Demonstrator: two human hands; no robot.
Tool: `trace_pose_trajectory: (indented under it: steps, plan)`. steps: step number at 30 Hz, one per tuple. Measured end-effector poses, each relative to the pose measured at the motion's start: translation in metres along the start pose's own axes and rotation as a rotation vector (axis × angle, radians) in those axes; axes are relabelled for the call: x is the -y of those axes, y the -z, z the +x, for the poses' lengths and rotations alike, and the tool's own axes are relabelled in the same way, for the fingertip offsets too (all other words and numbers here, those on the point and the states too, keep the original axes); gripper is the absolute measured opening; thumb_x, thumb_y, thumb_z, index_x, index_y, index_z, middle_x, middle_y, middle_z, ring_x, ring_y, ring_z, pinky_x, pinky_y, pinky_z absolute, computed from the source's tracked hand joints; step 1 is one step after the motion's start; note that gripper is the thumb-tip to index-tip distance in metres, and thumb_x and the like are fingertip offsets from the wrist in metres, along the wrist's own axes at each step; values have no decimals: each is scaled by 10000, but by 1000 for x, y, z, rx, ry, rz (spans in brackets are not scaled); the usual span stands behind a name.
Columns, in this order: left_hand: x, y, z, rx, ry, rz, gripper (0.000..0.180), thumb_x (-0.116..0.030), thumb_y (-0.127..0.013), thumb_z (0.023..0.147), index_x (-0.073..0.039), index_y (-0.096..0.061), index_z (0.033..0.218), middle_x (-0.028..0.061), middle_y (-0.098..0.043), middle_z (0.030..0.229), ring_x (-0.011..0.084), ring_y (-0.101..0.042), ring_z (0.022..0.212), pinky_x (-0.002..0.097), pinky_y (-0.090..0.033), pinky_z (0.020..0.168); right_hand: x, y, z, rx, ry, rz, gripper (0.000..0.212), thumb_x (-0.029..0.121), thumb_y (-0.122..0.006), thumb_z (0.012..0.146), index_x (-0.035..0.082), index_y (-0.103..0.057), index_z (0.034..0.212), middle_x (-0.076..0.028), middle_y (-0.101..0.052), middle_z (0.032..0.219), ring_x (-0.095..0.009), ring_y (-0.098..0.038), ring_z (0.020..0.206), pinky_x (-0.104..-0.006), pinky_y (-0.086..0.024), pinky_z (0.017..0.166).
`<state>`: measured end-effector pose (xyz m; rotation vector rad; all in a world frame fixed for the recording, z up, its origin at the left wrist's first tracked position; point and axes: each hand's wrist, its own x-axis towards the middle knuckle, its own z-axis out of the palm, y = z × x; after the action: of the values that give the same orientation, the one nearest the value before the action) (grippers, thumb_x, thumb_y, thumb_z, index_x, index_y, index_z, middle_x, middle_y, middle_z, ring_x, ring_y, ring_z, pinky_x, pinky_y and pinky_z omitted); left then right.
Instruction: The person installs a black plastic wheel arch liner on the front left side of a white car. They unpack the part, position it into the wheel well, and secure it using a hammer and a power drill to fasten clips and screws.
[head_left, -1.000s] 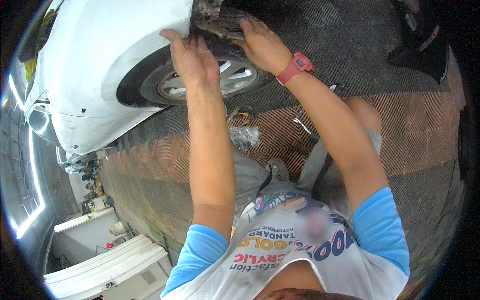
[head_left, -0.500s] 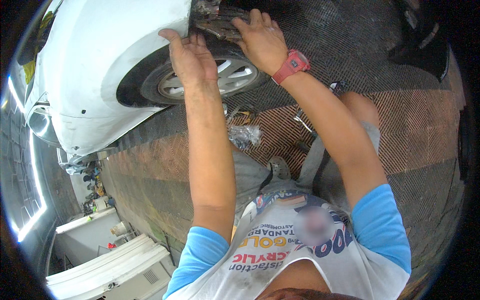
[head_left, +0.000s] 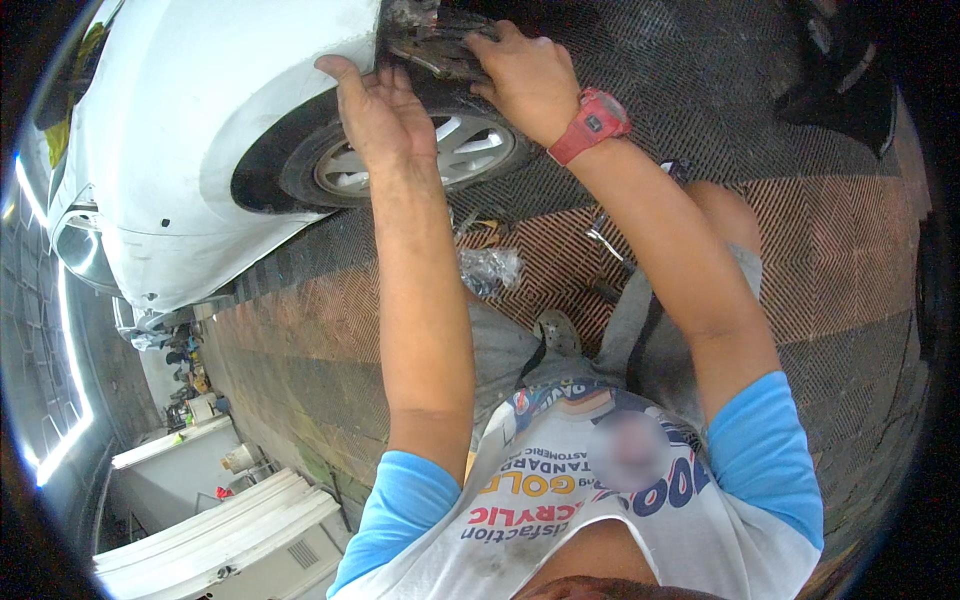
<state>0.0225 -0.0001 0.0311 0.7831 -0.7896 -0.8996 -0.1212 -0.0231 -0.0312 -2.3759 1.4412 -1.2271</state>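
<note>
1. Two hands work at the front corner of a white car [head_left: 200, 120], above its wheel [head_left: 420, 160]
2. The left hand [head_left: 375, 110] lies flat and unclenched, palm against the edge of the white fender [head_left: 300, 60]
3. The right hand [head_left: 525, 75], a red watch [head_left: 592, 125] on its wrist, grasps a dirty dark panel [head_left: 435, 45] just above the tyre
4. A crumpled clear bag [head_left: 488, 268] lies on the ribbed floor [head_left: 830, 260] by the person's knees
</note>
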Motion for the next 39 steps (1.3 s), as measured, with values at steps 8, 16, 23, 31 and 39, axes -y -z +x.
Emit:
trace_pose_trajectory:
  steps: [8,16,23,31,39]
  plan:
    - [1,0,0,4,-12,10,650,-522,-495,1010,23,-475,1365,155,-552,1345,279,-511,1266,407,-385,1136,5,-15,-1,-30,-8,-71,333,110,-625,819,85,-631,1152,-195,-599,1081,-364,-716,758,-455,-596,631]
    - [2,0,2,-16,-10,-2,640,-513,-505,1008,18,-474,1364,158,-555,1339,281,-518,1257,405,-395,1127,-2,-22,-4,-148,30,-51,256,107,-606,835,76,-645,1087,-176,-594,1021,-333,-714,790,-436,-606,621]
    - [3,-1,-1,1,-2,-30,611,-479,-513,1017,46,-452,1326,171,-549,1322,276,-526,1244,421,-436,1100,4,-14,-3,-106,-64,21,317,100,-648,818,45,-593,1125,-199,-603,1054,-387,-683,928,-468,-591,729]
    - [41,-15,-55,-111,153,288,603,-402,-651,980,2,-393,1346,148,-516,1310,233,-529,1167,383,-470,970,-22,-1,-10,65,-65,377,469,228,-744,850,24,-562,1231,-173,-635,1114,-335,-642,1042,-427,-526,884]
    - [85,-20,-63,-124,177,394,448,-395,-522,1049,6,-463,1239,127,-584,1188,191,-572,1060,327,-494,863,-87,-24,5,628,-325,797,478,392,-594,1004,44,-591,1332,-126,-652,1261,-204,-584,1199,-344,-439,1041]
